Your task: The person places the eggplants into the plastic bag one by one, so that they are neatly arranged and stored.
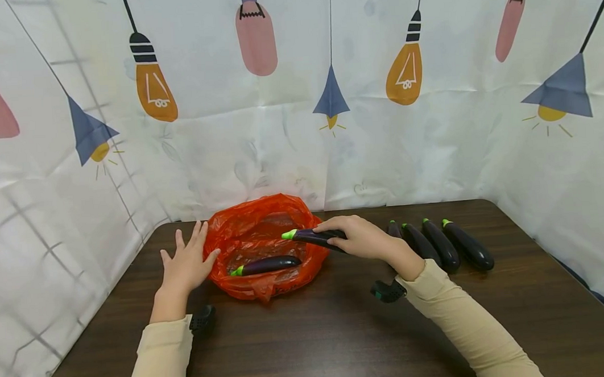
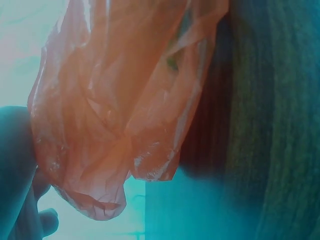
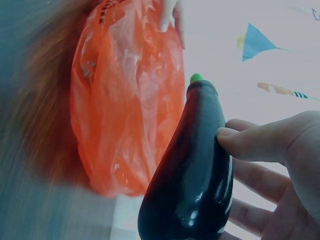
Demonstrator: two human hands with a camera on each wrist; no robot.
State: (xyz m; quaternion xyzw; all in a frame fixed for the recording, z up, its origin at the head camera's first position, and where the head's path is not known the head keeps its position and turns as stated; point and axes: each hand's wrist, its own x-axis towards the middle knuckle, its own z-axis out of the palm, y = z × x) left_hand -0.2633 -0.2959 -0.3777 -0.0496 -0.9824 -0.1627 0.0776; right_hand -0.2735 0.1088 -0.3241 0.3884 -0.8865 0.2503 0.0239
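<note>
An orange-red plastic bag [image 1: 266, 290] stands with its mouth spread wide on the table. Inside it lies one dark purple eggplant [image 1: 270, 264] with a green stem end. My right hand [image 1: 358, 237] pinches a second eggplant [image 3: 192, 165] between thumb and fingers, its green tip over the bag's right rim. At the bag's left side, my left hand [image 1: 185, 263] has its fingers spread, with the fingertips beside or touching the rim. In the left wrist view, the bag's thin wall [image 2: 110, 110] fills the middle and part of the hand shows at the left edge.
Several more eggplants [image 1: 469, 245] lie in a row on the right part of the dark wooden table [image 1: 310, 342], partly behind my right forearm. A white curtain [image 1: 289, 149] printed with lamps and bulbs hangs behind the table and along its sides.
</note>
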